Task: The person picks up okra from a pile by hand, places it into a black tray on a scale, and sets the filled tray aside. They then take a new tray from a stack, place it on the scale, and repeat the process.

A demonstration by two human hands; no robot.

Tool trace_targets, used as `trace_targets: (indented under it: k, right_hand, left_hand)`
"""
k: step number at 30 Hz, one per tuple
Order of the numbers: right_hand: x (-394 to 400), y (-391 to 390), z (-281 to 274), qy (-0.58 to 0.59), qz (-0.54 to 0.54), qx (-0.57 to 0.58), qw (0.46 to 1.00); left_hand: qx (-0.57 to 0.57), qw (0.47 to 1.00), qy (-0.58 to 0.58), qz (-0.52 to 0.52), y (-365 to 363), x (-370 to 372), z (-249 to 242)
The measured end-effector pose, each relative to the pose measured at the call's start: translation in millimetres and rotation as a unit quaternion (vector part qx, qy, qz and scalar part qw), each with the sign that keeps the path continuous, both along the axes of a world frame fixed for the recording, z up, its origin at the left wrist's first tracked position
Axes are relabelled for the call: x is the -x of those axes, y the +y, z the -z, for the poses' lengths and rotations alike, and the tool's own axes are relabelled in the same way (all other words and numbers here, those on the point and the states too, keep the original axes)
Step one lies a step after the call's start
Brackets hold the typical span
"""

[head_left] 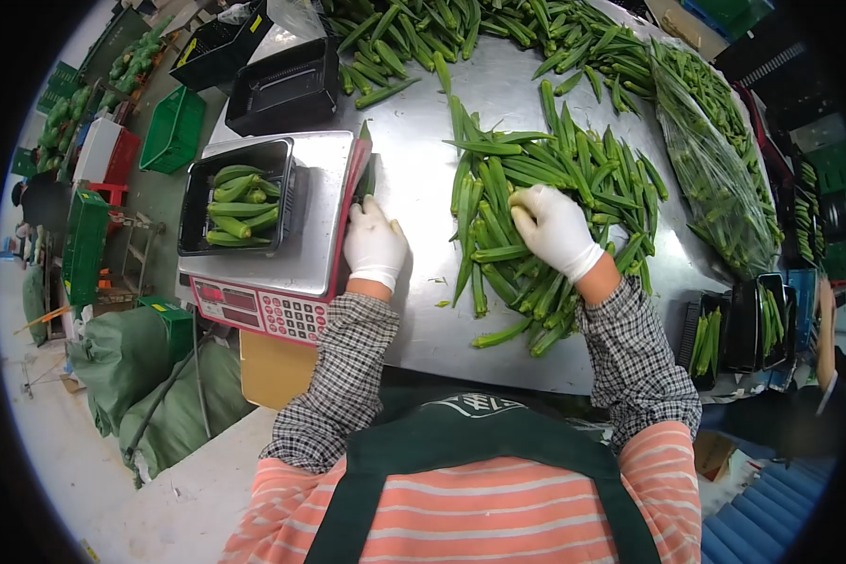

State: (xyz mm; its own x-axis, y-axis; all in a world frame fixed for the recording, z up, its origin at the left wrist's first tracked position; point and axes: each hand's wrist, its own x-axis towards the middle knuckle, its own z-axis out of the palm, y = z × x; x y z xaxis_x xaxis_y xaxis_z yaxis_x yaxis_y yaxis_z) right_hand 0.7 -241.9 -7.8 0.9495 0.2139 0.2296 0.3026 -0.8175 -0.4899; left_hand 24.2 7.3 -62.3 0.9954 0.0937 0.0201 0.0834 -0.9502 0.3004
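Note:
My left hand (374,242), in a white glove, is closed beside the scale, with a green okra pod (368,174) sticking out past its fingers. My right hand (553,228), gloved the same way, rests on the okra pile (573,174) with its fingers curled round a pod, which they mostly hide. On the scale (315,254) with its red keypad edge stands a black tray (190,226). Several okra pods (242,202) lie inside that tray.
An unfilled black tray (282,89) stands behind the scale. More okra (423,28) covers the far side of the metal table (414,320). To the right lie a clear plastic bag of okra (710,150) and packed trays (708,338). Green crates (171,130) stand on the left.

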Motion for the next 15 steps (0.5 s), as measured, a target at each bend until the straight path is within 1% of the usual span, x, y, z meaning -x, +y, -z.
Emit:
trace_targets:
  k: [1, 3, 5, 6, 7, 9, 10, 12, 13, 14, 15]
  right_hand:
    - [-5.9, -2.7, 0.8, 0.007, 0.026, 0.003, 1.0]
    - [-21.2, -3.8, 4.9, 0.052, 0.061, 0.035, 0.996]
    - [-35.2, 9.9, 3.8, 0.1, 0.099, 0.063, 0.988]
    - [-43.3, 17.6, -1.5, 0.18, 0.104, 0.103, 0.973]
    - [-49.8, 23.1, 9.5, 0.184, 0.101, 0.158, 0.965]
    - [-55.8, 25.2, 23.8, 0.177, 0.112, 0.184, 0.96]
    - [-54.9, 20.6, 24.6, 0.181, 0.108, 0.148, 0.966]
    - [-49.5, -1.7, 23.6, 0.188, 0.104, 0.077, 0.974]
    - [-42.4, -12.1, 23.7, 0.126, 0.089, 0.001, 0.988]
    - [-37.2, -27.7, 17.6, 0.235, 0.107, -0.161, 0.953]
    - [-30.1, -35.1, -1.5, 0.334, 0.121, -0.316, 0.88]
  left_hand:
    - [0.02, 1.0, 0.017, -0.01, -0.7, -2.9, -4.9]
    - [-0.014, 1.0, 0.011, -0.007, -4.1, -4.4, -5.3]
    - [-0.024, 0.998, 0.048, -0.011, -6.4, -8.9, -6.1]
    - [-0.03, 0.997, 0.067, -0.013, -7.2, -11.2, -5.6]
    - [-0.029, 0.997, 0.064, -0.014, -6.4, -14.7, -2.4]
    - [-0.027, 0.998, 0.056, -0.016, -4.2, -21.7, 2.0]
    - [-0.046, 0.996, 0.08, -0.021, -6.2, -23.2, -3.0]
    - [-0.036, 0.993, 0.108, -0.018, -3.8, -21.5, 0.4]
    - [-0.029, 0.992, 0.122, -0.016, -4.1, -19.9, 0.3]
    - [-0.001, 0.986, 0.16, -0.047, -5.3, -17.6, -2.1]
    - [0.012, 0.986, 0.161, -0.029, -6.3, -11.1, -6.1]
